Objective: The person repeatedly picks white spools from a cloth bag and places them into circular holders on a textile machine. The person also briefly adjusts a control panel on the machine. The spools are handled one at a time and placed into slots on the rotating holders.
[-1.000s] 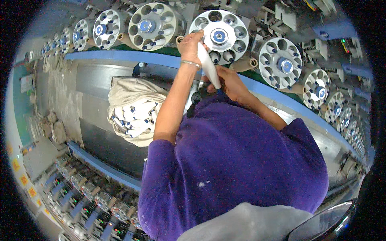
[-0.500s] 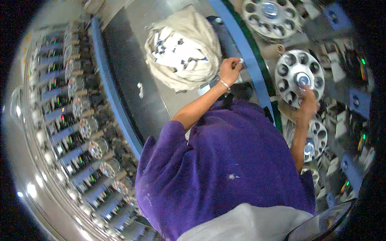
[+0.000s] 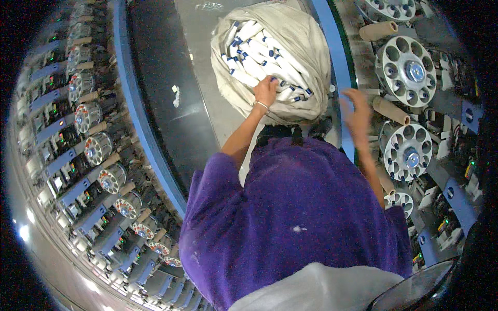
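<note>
A beige cloth sack (image 3: 306,31) lies open in front of me, filled with white yarn bobbins (image 3: 282,63) that have dark blue ends. My left hand (image 3: 265,91) reaches over the sack's near side, its fingers curled on a bobbin's blue end. By the blue rail (image 3: 340,57), to the right of the sack, my right hand (image 3: 357,111) is smeared by motion; its fingers cannot be made out clearly. Nearest to it on the right is a brown paper cone (image 3: 390,110), between two round metal magazines with holes (image 3: 406,71), some holding dark-tipped bobbins.
Winding machines with a row of round magazines (image 3: 85,118) run along the left, behind another blue rail (image 3: 136,111). A scrap of white yarn (image 3: 176,97) lies on the dark grey floor (image 3: 171,62). Another brown cone (image 3: 378,31) sits at the upper right.
My left hand has moved from the right rail onto the bobbins in the sack. The right hand has drawn back left from a magazine. The view has shifted, showing the sack further right.
</note>
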### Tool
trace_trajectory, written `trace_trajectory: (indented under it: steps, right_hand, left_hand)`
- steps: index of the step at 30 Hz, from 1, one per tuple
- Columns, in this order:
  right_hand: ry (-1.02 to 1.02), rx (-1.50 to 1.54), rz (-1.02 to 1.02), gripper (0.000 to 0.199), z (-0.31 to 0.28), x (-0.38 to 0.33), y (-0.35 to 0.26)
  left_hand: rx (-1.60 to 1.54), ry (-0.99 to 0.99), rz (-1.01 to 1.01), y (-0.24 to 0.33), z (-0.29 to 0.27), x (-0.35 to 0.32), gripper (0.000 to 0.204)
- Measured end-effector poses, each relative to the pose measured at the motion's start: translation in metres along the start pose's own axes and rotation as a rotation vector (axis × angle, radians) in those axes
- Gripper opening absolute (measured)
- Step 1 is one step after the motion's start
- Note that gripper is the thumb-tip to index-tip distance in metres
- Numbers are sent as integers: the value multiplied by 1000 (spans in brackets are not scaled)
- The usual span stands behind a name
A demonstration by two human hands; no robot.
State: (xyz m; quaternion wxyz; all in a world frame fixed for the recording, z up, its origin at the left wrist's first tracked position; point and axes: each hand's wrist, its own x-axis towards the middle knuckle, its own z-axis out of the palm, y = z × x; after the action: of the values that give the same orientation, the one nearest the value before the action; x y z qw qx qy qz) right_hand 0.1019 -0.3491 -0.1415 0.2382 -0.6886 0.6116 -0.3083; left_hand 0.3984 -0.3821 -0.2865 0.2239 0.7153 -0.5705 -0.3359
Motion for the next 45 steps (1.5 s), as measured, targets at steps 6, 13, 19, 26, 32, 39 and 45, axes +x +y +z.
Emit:
trace_trajectory:
  steps: [6,13,19,26,32,39,45]
  right_hand:
    - [-228,-308,183,51,196,34,4]
    - [-453,-104,502,63,205,71,-8]
    - [-122,1188,635,61,68,97,-14]
    - [-236,1823,544,41,-11,80,-30]
    - [-343,1220,753,31,-70,-15,-18]
    - [714,1667,202,29,-124,-137,-4]
    - [380,865,519,53,-110,-132,4]
  left_hand:
    - [-664,249,-382,-16,-81,102,38]
    - [186,-269,-486,-34,-19,132,65]
    - [-614,-167,-595,-6,-65,153,52]
    - [-1088,-966,16,189,-111,131,39]
    - [-913,-1104,164,285,-50,90,35]
    - [-823,-1239,167,328,-1,25,34]
    - [-498,-1365,326,365,78,-53,37]
